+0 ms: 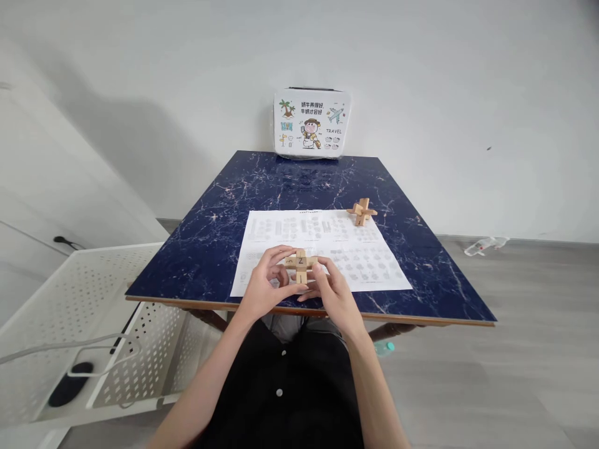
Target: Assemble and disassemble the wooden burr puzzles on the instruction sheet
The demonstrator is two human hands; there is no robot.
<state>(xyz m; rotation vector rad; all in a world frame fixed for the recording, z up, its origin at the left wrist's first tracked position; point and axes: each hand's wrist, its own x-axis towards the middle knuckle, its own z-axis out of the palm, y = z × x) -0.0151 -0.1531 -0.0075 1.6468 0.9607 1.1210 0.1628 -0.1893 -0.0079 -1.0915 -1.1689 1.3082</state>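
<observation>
A cross-shaped wooden interlocking puzzle (301, 262), with dark marks on its pieces, is held up between both hands over the front of the table. My left hand (267, 274) grips it from the left, thumb at the lower piece and index finger along the top. From the right, my right hand (330, 287) pinches the side piece with the thumb in front; some of its fingers are hidden behind. Beneath the hands lies a printed instruction sheet (266, 234) with rows of small diagrams. A second wooden puzzle (362, 212) stands on the sheet's far right corner.
The blue marbled table (299, 181) has a white illustrated case (311, 123) at its back against the wall. To the left is a white perforated rack (135, 362) with a cable and a black mouse (71, 383). A clear plastic bottle (485, 246) lies on the floor at right.
</observation>
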